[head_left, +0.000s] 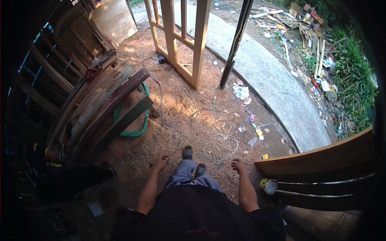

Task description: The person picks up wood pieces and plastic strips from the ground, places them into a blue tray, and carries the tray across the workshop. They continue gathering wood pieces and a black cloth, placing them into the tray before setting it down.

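My left hand (161, 163) hangs over the shaving-covered ground beside my left leg, its fingers loosely bent and a little apart. Nothing shows in it. My right hand (237, 165) hangs on the other side, also bare, with fingers slightly curled and apart. Close to it, a pale hose or cord (229, 146) lies in loops on the ground. Right of that hand are the edge of a wooden panel (313, 154) and a yellow can (268, 186) with a grey lid. Neither hand touches anything that I can see.
A wooden frame (173, 48) and a dark post (233, 52) stand ahead. Stacked planks (108, 92) lie at left, with a green hoop (134, 131) below. Another person (60, 172) is in shadow at left. A concrete path (273, 80) curves past scrap wood (277, 20).
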